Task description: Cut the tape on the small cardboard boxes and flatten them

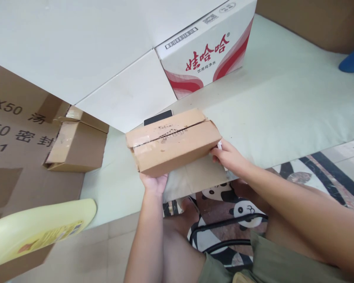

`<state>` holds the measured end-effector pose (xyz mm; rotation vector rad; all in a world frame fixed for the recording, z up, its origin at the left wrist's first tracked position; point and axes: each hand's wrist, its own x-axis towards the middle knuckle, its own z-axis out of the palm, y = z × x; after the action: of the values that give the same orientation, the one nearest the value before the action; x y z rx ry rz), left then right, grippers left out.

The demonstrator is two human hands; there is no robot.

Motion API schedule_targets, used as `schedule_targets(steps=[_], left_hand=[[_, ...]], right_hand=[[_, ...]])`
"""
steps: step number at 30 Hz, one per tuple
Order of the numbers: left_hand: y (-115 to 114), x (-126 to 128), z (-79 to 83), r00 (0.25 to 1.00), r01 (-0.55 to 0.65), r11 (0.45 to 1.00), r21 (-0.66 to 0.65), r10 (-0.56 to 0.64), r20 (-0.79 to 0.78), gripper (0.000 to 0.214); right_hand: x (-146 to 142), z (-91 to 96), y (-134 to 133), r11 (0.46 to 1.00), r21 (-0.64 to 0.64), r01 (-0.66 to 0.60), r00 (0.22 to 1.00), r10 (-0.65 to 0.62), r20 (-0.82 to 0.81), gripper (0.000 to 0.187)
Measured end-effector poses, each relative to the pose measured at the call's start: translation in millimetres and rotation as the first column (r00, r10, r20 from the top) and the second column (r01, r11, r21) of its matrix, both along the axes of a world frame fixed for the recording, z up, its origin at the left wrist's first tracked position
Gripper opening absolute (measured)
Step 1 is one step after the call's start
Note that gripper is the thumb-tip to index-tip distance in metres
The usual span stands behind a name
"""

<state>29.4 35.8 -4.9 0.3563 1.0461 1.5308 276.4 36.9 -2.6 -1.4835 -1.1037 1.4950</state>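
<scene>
A small brown cardboard box point(172, 141) with torn tape along its top seam is held between both of my hands, just above the edge of a pale green mat point(283, 110). My left hand point(153, 182) supports it from underneath at the near left corner. At the box's right end my right hand point(228, 155) grips with the fingers curled round, pinching something white there. A dark flat object point(158, 117) shows just behind the box.
A white and red water carton point(208, 49) stands behind on the mat. A smaller open cardboard box point(76, 145) lies left, on a large flattened carton point(14, 129). A yellow bottle point(38, 230) lies at the lower left. My knees and a panda-print stool point(242, 208) are below.
</scene>
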Motion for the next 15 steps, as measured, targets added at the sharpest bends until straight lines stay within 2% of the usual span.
schedule_targets(steps=[8,15], left_hand=[[-1.0,2.4,6.3,1.0,-0.009,1.0,-0.027,0.01,0.021,0.047],[0.4,-0.1,-0.1,1.0,-0.005,1.0,0.003,0.005,-0.01,0.044]], right_hand=[[-0.6,2.0,-0.1,1.0,-0.001,-0.006,0.999,0.006,0.036,0.014],[-0.4,0.6,0.1,1.0,0.006,-0.01,0.999,0.01,0.04,0.012]])
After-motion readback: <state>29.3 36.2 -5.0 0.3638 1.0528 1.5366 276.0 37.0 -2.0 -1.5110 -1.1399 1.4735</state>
